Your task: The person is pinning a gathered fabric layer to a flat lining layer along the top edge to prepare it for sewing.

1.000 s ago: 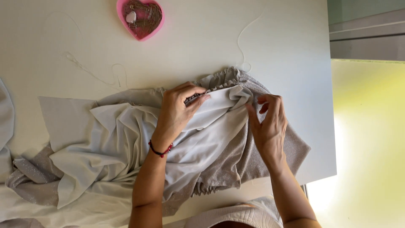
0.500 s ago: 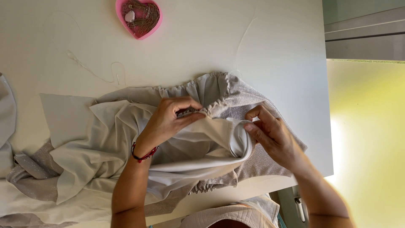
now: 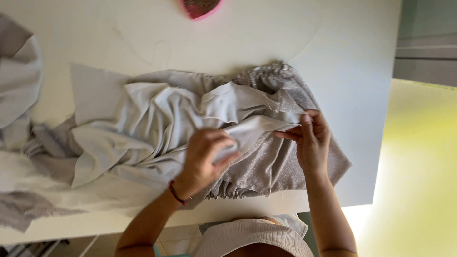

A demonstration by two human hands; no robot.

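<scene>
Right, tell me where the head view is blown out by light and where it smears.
Head view: the right edge, past the white table, is washed out in yellow-green glare with no detail; the left hand is soft with motion blur, while the right hand and the grey garment read sharper; light on the table is even with only faint shadows under the folds.

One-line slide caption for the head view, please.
Left hand and right hand pinch a fold of pale grey fabric on a white table.
</scene>
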